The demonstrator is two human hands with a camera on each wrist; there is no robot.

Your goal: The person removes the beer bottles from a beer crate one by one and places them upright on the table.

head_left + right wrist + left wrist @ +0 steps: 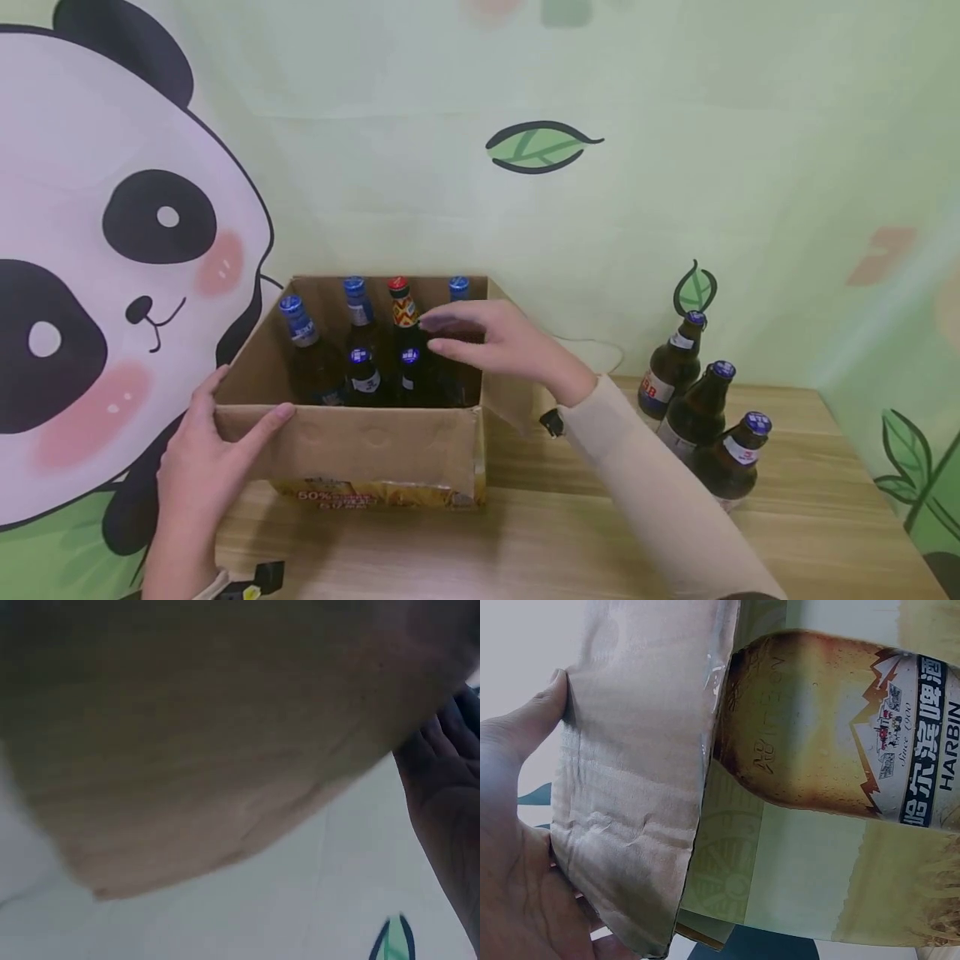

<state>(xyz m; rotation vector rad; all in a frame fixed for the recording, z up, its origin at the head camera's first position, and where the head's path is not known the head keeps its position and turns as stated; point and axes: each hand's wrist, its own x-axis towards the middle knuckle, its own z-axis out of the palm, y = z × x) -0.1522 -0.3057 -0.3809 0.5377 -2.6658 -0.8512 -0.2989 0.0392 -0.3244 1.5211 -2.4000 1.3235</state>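
An open cardboard box [427, 446] stands on the table with several bottles inside. Among them are a red-capped bottle [404, 308] with a patterned neck and a blue-capped bottle [302, 329] at the left. My left hand [198, 467] grips the box's front left corner, thumb over the folded-out front flap [637, 765]. In the left wrist view, a printed beer bottle shows on the box's side. Over the box's right part hovers my right hand [498, 337], fingers extended, thumb apart, nothing seen between them. The right wrist view is mostly covered by a blurred cardboard flap [187, 810].
Three dark beer bottles with blue caps stand in a slanting row right of the box: a far one [671, 367], a middle one [697, 408] and a near one [731, 462]. The wooden table [810, 500] backs onto a printed panda curtain [645, 192]. A thin cable lies behind.
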